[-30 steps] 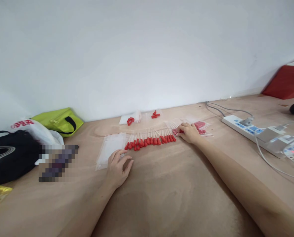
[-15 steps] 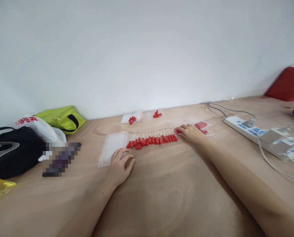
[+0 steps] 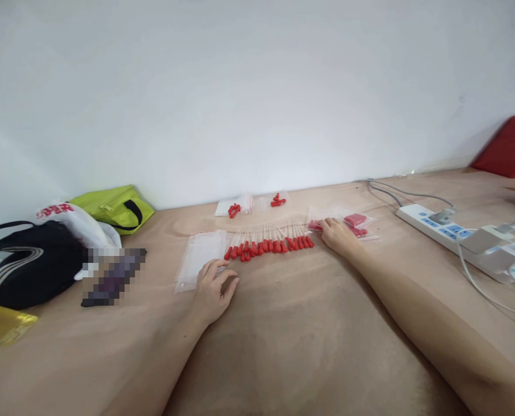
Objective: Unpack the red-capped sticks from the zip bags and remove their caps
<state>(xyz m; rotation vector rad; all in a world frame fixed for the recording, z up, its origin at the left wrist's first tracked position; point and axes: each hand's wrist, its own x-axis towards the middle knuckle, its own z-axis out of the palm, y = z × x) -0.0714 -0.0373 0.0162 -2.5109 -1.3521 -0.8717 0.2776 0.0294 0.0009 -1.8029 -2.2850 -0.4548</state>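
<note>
My left hand (image 3: 214,292) rests on the table with bent fingers apart, holding nothing. Its fingertips are at the lower edge of a stack of clear plastic bags (image 3: 203,257). A row of droppers (image 3: 270,247) with red bulbs and thin pale stems lies between my hands, bulbs toward me. To the right of the row, my right hand (image 3: 338,236) has its curled fingers at a clear bag (image 3: 313,222) with small red pieces; the fingertips are partly hidden. Beside it, more bagged red pieces (image 3: 355,220) lie against the back of the hand.
Behind the row are two small groups of red bulbs (image 3: 234,210) on clear bags. A white power strip (image 3: 435,222) with plugs and cables lies on the right. Left are a black bag (image 3: 36,263), a white plastic bag (image 3: 73,222) and a lime-green pouch (image 3: 112,208). A wall stands behind.
My right hand's fingers have drawn back slightly to the right, showing more of the bag under them. The left hand stays put; the view has shifted a little.
</note>
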